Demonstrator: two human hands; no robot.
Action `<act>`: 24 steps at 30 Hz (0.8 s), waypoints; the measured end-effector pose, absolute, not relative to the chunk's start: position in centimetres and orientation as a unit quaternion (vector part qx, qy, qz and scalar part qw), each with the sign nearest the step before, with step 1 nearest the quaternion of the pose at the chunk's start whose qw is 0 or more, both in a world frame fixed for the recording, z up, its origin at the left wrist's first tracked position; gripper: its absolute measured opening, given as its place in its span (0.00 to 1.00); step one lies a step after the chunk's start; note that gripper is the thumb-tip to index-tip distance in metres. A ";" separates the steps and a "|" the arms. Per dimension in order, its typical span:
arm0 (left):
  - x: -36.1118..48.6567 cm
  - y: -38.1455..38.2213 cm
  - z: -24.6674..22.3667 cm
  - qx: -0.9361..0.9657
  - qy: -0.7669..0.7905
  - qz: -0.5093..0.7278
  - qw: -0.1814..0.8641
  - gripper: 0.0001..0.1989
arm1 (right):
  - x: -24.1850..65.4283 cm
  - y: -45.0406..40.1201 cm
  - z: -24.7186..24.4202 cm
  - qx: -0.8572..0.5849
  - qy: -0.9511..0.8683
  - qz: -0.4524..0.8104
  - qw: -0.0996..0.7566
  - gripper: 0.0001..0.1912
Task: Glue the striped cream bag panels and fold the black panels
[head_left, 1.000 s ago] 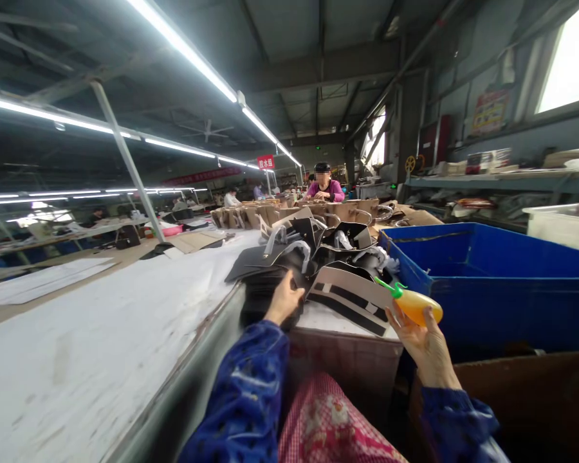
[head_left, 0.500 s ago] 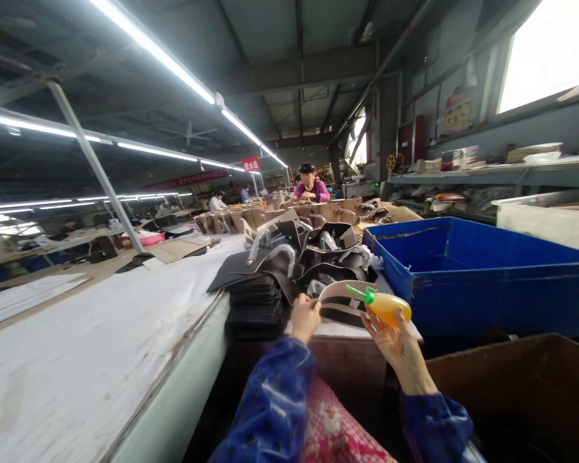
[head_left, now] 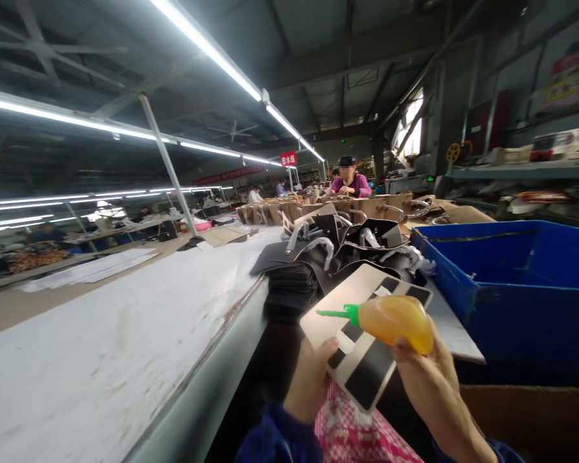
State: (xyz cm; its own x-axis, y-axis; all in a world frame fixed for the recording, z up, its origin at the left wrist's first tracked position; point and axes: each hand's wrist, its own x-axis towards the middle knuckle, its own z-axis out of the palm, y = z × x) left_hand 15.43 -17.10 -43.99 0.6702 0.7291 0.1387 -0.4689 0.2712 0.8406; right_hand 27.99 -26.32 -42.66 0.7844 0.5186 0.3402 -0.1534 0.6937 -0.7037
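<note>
My left hand point(head_left: 313, 373) grips the near left edge of a flat beige panel point(head_left: 350, 290), thumb on top. Black strips and small white pieces lie across the panel, which is tilted toward me. In my right hand point(head_left: 427, 376) is a yellow-orange squeeze bottle point(head_left: 393, 318), held sideways over the panel. Its thin green nozzle point(head_left: 335, 313) points left above the panel; whether it touches is unclear. Just beyond are black bag pieces point(head_left: 361, 247) with wrapped handles, beside a stack of black sheets point(head_left: 292, 289).
A long white-covered table point(head_left: 139, 328) runs along my left. On the right stands a blue bin point(head_left: 521, 315), with a brown box point(head_left: 521, 411) below it. Brown bags point(head_left: 309, 211) line the far table, where a person in purple point(head_left: 352, 185) sits.
The panel has come off the pile toward me and turned its beige face up. The bottle has moved closer, over the panel. My view has swung left.
</note>
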 end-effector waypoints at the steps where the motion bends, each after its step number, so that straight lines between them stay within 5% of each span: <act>1: 14.9 -17.4 -43.4 0.465 0.130 0.390 0.785 0.18 | 27.3 -26.7 -42.4 -0.361 -0.298 0.157 0.870 0.33; 12: 11.6 -19.2 -39.8 0.494 0.074 0.402 0.767 0.16 | 23.7 -27.5 -39.8 -0.400 -0.407 0.000 0.821 0.31; 16: 11.4 -19.3 -39.4 0.499 0.078 0.409 0.760 0.17 | 23.6 -27.8 -40.0 -0.397 -0.476 0.048 0.783 0.33; 24: 10.5 -19.5 -39.2 0.489 0.134 0.413 0.756 0.21 | 24.1 -27.8 -39.9 -0.423 -0.346 -0.069 0.835 0.35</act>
State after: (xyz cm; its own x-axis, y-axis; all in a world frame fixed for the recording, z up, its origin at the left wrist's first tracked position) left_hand 10.47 -19.53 -39.15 0.6222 0.7564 0.2019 -0.4942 0.1795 0.8506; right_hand 24.09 -27.81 -39.89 0.7516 0.1784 0.6350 0.4072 0.6319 -0.6595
